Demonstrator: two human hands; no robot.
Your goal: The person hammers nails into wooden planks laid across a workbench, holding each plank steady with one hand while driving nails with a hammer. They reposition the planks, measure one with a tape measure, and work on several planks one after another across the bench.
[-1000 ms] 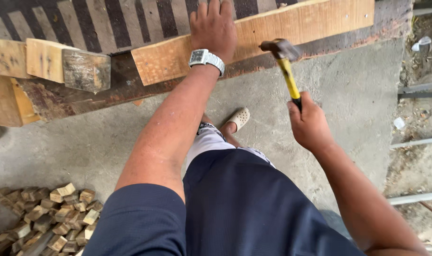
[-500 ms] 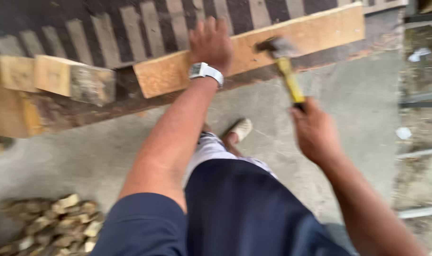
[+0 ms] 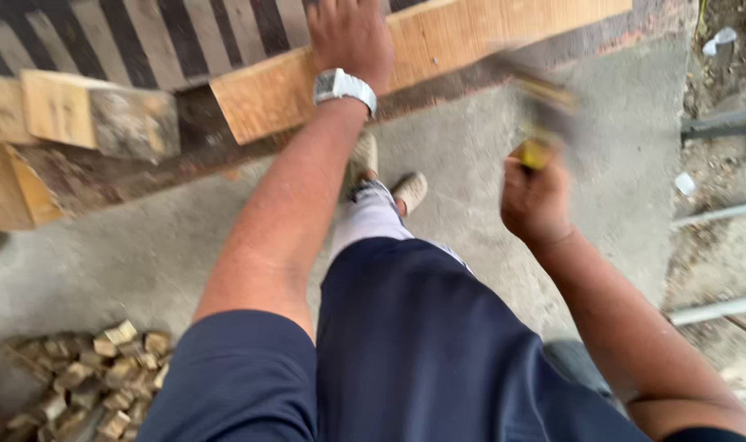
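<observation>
My left hand (image 3: 350,33), with a silver watch (image 3: 343,87) on the wrist, presses flat on a long pale wooden plank (image 3: 438,49) that lies across a slatted pallet (image 3: 127,37). My right hand (image 3: 535,200) grips a hammer (image 3: 538,110) with a yellow handle. The hammer is blurred by motion, and its head hangs just off the near edge of the plank. My knee in dark blue shorts (image 3: 422,344) and my shoes (image 3: 410,190) are below, between the arms.
A short wooden block (image 3: 94,115) lies on the pallet edge at left. A heap of small wood offcuts (image 3: 86,381) sits on the concrete floor (image 3: 144,254) at lower left. Metal pipes (image 3: 717,213) and rubble lie at right.
The hammer has swung back from the plank toward me and is now blurred. My left hand stays on the plank. The view has shifted closer and to the right.
</observation>
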